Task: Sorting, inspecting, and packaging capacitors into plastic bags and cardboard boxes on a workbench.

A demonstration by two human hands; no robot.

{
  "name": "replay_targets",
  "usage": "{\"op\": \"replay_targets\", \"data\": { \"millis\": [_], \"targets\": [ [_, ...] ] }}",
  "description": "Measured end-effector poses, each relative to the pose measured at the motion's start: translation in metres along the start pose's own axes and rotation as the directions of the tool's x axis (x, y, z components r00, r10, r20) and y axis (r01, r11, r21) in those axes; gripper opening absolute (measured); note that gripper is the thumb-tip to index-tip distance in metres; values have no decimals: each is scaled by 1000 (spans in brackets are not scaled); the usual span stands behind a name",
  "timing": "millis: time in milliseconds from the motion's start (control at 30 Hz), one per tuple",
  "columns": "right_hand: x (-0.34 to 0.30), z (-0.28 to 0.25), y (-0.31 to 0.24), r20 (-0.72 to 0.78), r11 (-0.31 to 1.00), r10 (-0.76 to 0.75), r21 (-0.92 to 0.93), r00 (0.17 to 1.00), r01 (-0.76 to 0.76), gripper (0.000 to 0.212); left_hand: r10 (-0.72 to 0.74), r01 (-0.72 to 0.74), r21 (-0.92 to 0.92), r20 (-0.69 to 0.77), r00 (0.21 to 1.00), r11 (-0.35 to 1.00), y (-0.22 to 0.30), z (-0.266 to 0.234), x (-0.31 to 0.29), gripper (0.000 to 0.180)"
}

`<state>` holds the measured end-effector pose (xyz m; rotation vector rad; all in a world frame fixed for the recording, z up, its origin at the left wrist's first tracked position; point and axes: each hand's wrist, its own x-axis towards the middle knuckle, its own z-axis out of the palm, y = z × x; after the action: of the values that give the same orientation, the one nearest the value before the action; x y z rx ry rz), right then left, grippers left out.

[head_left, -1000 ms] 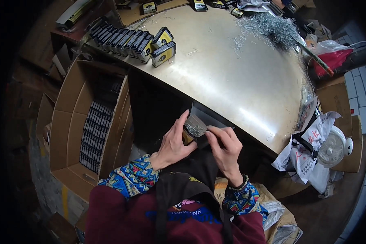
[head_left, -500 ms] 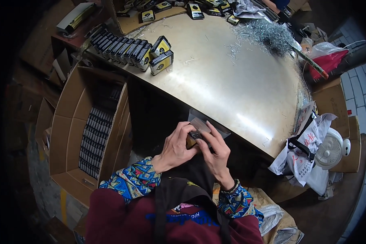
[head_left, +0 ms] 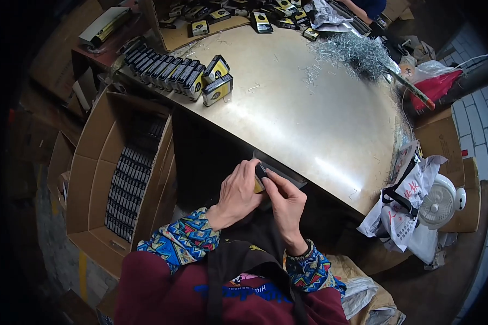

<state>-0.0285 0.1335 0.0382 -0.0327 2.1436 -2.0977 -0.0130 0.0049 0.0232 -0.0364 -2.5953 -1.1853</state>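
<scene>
Black-yellow box (head_left: 260, 171) just short of table (head_left: 320, 135) edge, in both grips: left hand (head_left: 237, 189) closed around left side, right hand (head_left: 285, 201) pinching by black end; long axis mostly covered, unclear.

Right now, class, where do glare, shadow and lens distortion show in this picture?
Head view: glare whitens patches of the tabletop; head view: deep shadow hides what lies beneath it; head view: the fisheye curves the open carton's edges and blackens the corners; head view: the held box is partly covered.
</scene>
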Motion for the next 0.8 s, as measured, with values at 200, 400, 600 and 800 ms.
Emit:
{"op": "replay_targets", "data": {
  "millis": [200, 400, 600, 800],
  "targets": [
    [2, 1, 6, -45, 992, -113, -71, 993, 109, 24, 36, -36, 8, -12, 999, 999, -7, 8, 0, 54],
    [7, 9, 11, 130, 662, -605, -466, 786, 587, 19, -46, 47, -43, 15, 999, 998, -10, 7, 6, 41],
    [19, -5, 20, 125, 762, -536, -356, 835, 542, 16, 57, -3, -240, 219, 974, 971, -12, -9, 18, 57],
    [69, -4, 1, 57, 870, -424, -254, 904, 423, 21, 345, -230, 500, -149, 927, 835, -35, -50, 100, 54]
  ]
}}
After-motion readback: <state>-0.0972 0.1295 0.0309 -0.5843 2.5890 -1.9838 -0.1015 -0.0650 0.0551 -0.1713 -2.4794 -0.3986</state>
